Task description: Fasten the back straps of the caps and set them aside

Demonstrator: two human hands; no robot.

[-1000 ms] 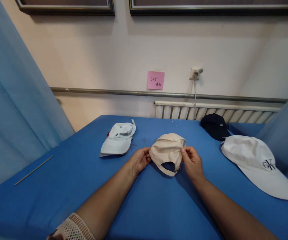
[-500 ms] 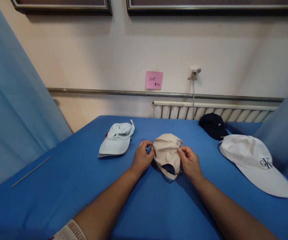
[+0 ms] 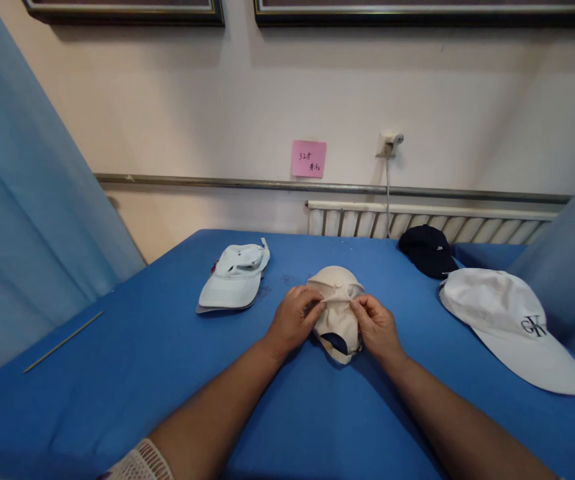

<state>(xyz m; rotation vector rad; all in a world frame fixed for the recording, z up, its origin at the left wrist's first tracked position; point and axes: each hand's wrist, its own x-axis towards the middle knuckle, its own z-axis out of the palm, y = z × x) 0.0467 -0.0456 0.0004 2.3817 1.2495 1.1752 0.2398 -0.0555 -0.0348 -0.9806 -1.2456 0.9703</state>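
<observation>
A beige baseball cap lies on the blue-covered table, its back opening and strap facing me. My left hand pinches the fabric at the cap's left side, and my right hand pinches it on the right. A crease runs across the crown between my fingers. The cap's brim is hidden from view. To the left rests a pale blue cap, stacked on at least one other cap whose grey brim edge shows beneath.
At the right are a large white cap with black letters and a dark navy cap behind it. A thin stick lies on the blue sheet at left. Blue curtains hang on both sides; a radiator stands behind.
My left hand has moved right, from the cap's edge onto its crown, and now grips fabric there. My right hand has shifted slightly left. The crown is more creased.
</observation>
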